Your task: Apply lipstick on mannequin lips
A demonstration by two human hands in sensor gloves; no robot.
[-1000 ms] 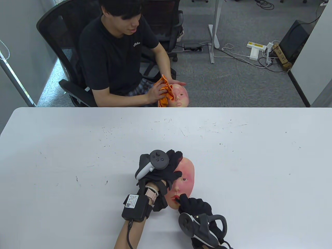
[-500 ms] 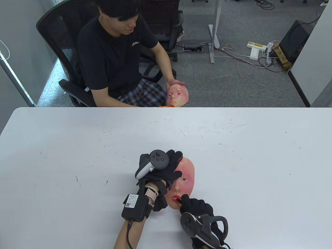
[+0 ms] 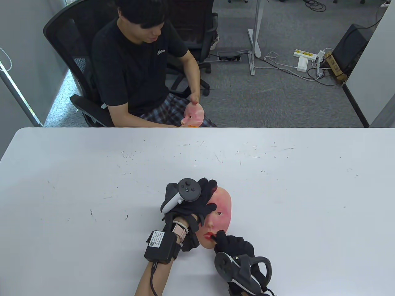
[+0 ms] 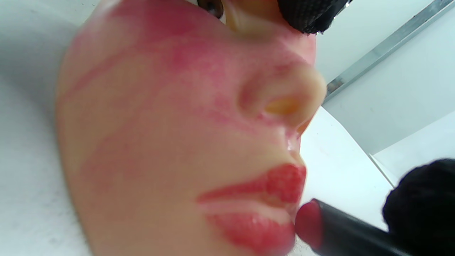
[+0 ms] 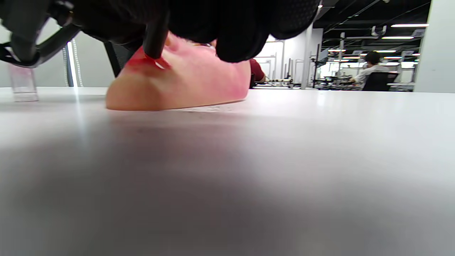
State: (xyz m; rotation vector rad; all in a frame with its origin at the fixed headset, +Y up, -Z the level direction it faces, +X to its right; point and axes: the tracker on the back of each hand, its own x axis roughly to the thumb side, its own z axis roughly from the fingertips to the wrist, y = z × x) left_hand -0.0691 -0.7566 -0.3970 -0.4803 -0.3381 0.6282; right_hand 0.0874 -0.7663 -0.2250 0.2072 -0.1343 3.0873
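White table [image 3: 92, 172] bears red-smeared mannequin face [image 3: 222, 203], lips [image 4: 263, 209] reddened.

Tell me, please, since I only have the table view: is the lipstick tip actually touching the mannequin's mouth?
Observer: The left wrist view shows the lipstick with its red tip at the corner of the lips, touching or nearly so.
Operator: Thank you. Are both lips coloured already?
Observer: Yes, upper and lower lips both carry red there.
Operator: Does the mask lie flat?
Observer: The right wrist view shows the mannequin face resting on the table, with the right hand above it.
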